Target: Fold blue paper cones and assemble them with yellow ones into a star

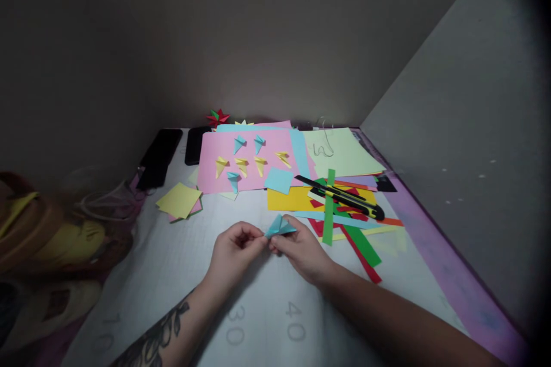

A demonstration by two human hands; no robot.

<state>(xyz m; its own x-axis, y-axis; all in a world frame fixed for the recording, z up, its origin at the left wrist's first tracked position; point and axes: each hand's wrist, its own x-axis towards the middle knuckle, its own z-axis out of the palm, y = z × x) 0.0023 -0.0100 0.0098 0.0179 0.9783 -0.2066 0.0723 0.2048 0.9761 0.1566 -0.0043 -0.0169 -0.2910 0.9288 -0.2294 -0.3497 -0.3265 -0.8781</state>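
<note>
Between my two hands, just above the white table surface, is a folded light-blue origami piece (279, 226). My left hand (240, 245) pinches its left corner between thumb and fingertips. My right hand (301, 248) holds its right side, with the thumb along the lower edge and the other fingers partly hidden behind it. Beyond them lies a pink sheet (210, 149) bearing several small folded blue pieces (233, 181) and yellow pieces (241, 167). A flat blue paper square (279, 180) rests at the sheet's lower right corner.
A black and yellow utility knife (344, 198) lies over coloured paper strips (361, 243) at right. To the left are stacked yellow squares (179, 200) and two dark phone-like objects (161, 152). Pale green sheets (340, 152) and a red-green paper star (218, 118) sit near the wall.
</note>
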